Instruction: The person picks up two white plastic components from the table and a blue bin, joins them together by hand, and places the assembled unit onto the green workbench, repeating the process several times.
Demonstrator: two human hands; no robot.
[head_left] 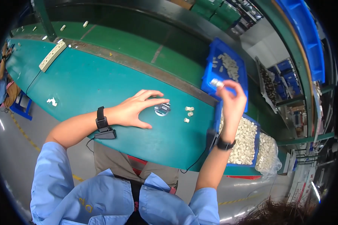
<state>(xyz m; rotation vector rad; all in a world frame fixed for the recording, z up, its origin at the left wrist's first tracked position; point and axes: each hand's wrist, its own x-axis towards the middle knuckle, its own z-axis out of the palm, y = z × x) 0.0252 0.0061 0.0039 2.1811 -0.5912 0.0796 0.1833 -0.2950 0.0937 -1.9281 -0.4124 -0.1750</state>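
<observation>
While the left hand [133,111] spreads loosely, the right hand [232,103] pinches a whitish piece [216,83].
That piece is near a blue bin [208,85]; beside the left hand lies a round object [162,109].

blue shirt [105,195], yellow chest mark [86,205], black wrist straps [226,144]
</observation>
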